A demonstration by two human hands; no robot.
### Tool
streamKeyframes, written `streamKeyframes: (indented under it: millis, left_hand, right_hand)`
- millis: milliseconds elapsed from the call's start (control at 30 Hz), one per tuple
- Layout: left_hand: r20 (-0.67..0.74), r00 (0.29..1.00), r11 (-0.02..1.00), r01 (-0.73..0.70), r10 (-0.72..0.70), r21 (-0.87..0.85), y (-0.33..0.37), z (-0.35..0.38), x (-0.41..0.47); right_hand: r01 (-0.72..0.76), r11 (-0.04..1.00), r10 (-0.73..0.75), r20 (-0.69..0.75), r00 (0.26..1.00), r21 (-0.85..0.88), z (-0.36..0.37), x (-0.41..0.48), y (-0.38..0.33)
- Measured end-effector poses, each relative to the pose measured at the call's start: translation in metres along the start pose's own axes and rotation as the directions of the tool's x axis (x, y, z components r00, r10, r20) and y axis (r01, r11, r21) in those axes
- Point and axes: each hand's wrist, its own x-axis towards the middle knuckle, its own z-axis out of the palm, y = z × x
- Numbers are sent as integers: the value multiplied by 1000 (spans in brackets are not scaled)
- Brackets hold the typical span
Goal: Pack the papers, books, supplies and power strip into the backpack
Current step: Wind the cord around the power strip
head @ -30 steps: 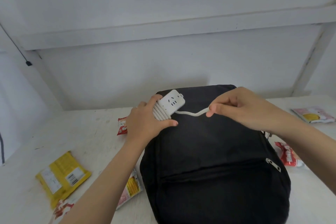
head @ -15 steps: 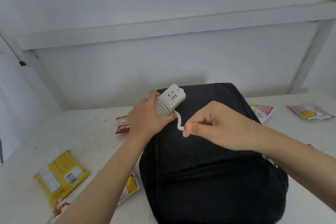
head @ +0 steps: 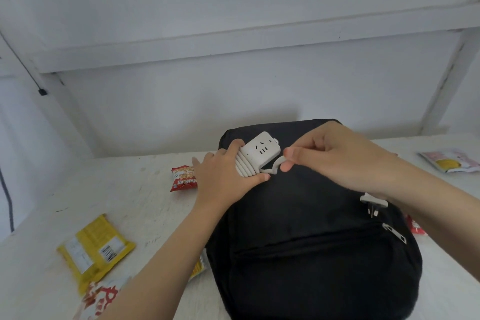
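Note:
A black backpack (head: 306, 228) lies flat on the white table, zipped as far as I can see. My left hand (head: 220, 176) grips a white power strip (head: 262, 150) above the backpack's top end, with its cord wound in several loops around the body. My right hand (head: 335, 156) pinches the loose end of the cord (head: 272, 167) just right of the strip. The white plug (head: 372, 201) hangs below my right wrist over the backpack.
Snack packets lie around the backpack: a red one (head: 183, 178) at the left, a yellow one (head: 94, 248) and a red-and-white one (head: 101, 299) front left, a pink-and-yellow one (head: 449, 162) far right, a red one (head: 415, 226) under my right forearm. A wall stands close behind.
My right hand has swung the cord end around and back up beside the strip, so the free cord is now shorter. My left hand keeps hold of the strip.

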Motion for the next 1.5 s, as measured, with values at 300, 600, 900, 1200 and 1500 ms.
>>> streamKeyframes:
  millis: [300,600,900,1200,1500]
  left_hand:
    - [-28,998,994,-53,50,-93,-1,2,3]
    - [-53,990,989,-131,127,-68,6,-3,-1]
    - [-210,920,926,-361,332,-114,12,-27,-19]
    - [-444,774,802,-570,451,-180,41,-75,-30]
    - [-372,846,804,-503,382,-317,41,-75,-34]
  right_hand:
    - [0,1000,-1,7,1000,18,-5,2,2]
    - [64,997,-69,133,989,39,11,6,-15]
    - [301,913,-333,-79,939,-274,-18,50,-23]
    - [269,902,-305,-59,951,-337,-43,73,14]
    - [30,988,-33,-22,999,-149,-16,58,37]
